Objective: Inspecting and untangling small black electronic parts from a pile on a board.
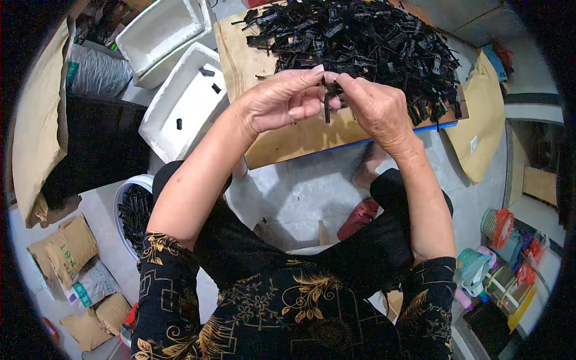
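Over the front part of a wooden board table, both my hands meet around a small black plastic part [327, 108]. My left hand [285, 99] pinches it from the left, thumb on top and the other fingers curled below. From the right, my right hand [375, 108] grips the same part with thumb and forefinger. A thin black strip of it hangs down between the hands; the rest is hidden by fingers. Just beyond lies a large heap of similar black plastic parts [354, 42] on the tabletop [282, 147].
A white foam box [174, 102] with a few black pieces stands left of the table, another foam box [162, 36] behind it. A white bucket [120, 198] of black parts is by my left elbow. Brown paper sacks [75, 240] lie left; a brown sheet [480, 126] leans right.
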`<state>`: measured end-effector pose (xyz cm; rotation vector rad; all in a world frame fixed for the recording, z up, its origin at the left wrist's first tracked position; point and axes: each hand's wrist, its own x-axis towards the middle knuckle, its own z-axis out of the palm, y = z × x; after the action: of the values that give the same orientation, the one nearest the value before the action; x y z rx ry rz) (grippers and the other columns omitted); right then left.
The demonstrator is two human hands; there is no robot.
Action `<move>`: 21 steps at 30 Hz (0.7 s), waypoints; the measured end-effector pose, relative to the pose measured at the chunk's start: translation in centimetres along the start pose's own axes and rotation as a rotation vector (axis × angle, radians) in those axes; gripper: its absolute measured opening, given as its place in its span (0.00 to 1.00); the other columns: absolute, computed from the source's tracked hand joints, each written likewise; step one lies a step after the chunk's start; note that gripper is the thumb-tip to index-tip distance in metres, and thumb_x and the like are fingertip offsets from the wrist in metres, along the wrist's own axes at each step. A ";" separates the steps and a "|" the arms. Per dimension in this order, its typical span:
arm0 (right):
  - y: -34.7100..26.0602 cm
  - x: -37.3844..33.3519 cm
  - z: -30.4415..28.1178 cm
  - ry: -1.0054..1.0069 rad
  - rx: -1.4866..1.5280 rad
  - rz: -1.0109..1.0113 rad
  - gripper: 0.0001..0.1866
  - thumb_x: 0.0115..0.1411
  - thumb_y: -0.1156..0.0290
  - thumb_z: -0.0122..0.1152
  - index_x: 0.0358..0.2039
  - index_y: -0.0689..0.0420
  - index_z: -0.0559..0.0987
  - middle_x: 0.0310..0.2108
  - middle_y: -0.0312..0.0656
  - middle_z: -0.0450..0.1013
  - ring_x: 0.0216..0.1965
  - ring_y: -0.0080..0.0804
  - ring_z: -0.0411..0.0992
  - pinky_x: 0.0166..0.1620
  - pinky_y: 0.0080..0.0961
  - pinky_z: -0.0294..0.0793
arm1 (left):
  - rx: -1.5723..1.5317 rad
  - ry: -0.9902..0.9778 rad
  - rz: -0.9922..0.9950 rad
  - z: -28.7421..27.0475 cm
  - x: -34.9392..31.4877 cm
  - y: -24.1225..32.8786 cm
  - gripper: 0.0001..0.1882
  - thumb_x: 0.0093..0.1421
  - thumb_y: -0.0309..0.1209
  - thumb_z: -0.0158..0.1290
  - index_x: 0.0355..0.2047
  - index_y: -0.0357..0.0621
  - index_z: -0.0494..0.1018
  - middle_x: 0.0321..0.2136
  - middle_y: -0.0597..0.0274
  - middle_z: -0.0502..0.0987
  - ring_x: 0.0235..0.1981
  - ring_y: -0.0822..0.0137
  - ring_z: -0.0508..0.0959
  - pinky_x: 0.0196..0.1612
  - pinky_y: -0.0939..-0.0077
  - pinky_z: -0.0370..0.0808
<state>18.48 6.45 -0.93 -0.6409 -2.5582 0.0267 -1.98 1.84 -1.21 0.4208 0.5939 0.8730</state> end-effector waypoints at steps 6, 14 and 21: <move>0.3 -0.5 0.2 0.048 0.030 -0.128 0.21 0.43 0.76 0.58 0.41 0.56 0.72 0.24 0.40 0.71 0.22 0.34 0.72 0.23 0.27 0.72 | -0.231 -0.180 -0.065 0.0 -0.5 -1.4 0.17 0.62 0.36 0.45 0.44 0.34 0.67 0.32 0.46 0.76 0.25 0.68 0.78 0.25 0.88 0.77; -1.9 0.2 1.3 0.104 0.801 0.503 0.15 0.63 0.65 0.47 0.47 0.58 0.68 0.19 0.33 0.65 0.17 0.19 0.63 0.20 0.17 0.63 | 0.179 0.195 0.202 1.4 -1.2 -0.7 0.19 0.56 0.25 0.52 0.48 0.40 0.65 0.29 0.55 0.76 0.23 0.73 0.76 0.26 0.88 0.76; -3.5 1.4 1.4 -0.087 1.253 0.788 0.19 0.65 0.58 0.40 0.51 0.56 0.64 0.15 0.26 0.57 0.15 0.10 0.52 0.17 0.10 0.50 | 0.666 0.402 0.390 1.7 -0.9 -1.4 0.17 0.57 0.25 0.50 0.48 0.45 0.69 0.22 0.65 0.73 0.21 0.79 0.72 0.23 0.87 0.70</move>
<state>15.17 4.07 -1.02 -0.9877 -1.6450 1.7233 -0.55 0.11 -0.43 0.9996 1.2096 1.1333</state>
